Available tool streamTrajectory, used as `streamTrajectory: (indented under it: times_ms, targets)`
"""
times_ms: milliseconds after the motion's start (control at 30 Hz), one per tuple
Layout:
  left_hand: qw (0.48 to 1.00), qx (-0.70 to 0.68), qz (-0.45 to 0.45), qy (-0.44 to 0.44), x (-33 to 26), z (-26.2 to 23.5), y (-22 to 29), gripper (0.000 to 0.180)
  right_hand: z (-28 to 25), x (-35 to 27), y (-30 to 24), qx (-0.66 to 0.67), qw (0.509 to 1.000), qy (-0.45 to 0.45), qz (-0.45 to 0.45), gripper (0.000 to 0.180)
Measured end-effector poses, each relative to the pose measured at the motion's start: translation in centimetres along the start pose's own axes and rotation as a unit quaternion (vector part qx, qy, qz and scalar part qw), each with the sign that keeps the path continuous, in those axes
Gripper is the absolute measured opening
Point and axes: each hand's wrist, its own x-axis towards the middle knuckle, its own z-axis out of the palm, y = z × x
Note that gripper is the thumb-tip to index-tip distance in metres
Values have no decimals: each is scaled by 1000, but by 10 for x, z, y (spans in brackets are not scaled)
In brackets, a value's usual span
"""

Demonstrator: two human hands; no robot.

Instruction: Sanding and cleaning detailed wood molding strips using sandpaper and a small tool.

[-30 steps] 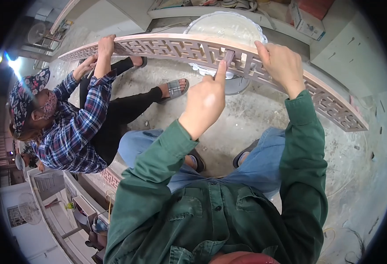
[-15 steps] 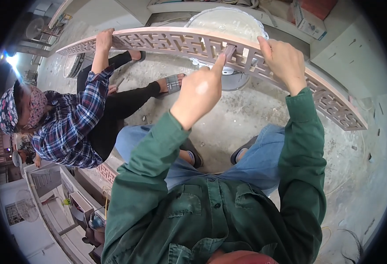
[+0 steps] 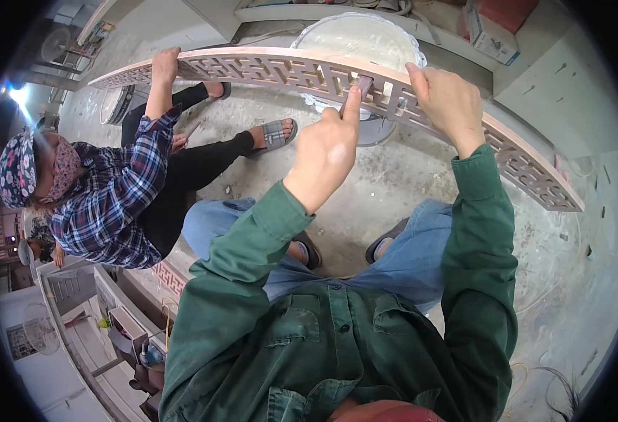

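Observation:
A long carved wooden lattice panel (image 3: 267, 69) stands on edge across the upper part of the view. My left hand (image 3: 328, 144) holds a small dark sanding piece (image 3: 362, 86) pressed into an opening of the lattice. My right hand (image 3: 444, 102) grips the panel's top edge just to the right of it. At the left, a seated person in a plaid shirt has one hand (image 3: 164, 65) on the panel's top edge.
A round white scalloped tray (image 3: 365, 39) lies behind the panel. A cardboard box (image 3: 488, 28) sits at the upper right. White carved frames (image 3: 77, 330) lie at the lower left. My knees in blue jeans (image 3: 421, 246) are over a dusty concrete floor.
My left hand has risen and pushed the sanding piece up into the lattice. The person on the left has shifted their hand along the top edge.

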Motion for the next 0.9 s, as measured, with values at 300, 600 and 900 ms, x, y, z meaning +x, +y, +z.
streamTrajectory:
  times_ms: [300,600,900]
  targets:
    - [998,-12,30,55,21,5,-5,50,-5,3,0,12,1000,-13,13,54]
    - [999,-36,20,26,14,-1,-15,51,-6,8,-2,4,1000,-19,16,56]
    - [998,-48,-19,26,-19,1,-7,62,0,-4,-3,13,1000,15,-9,53]
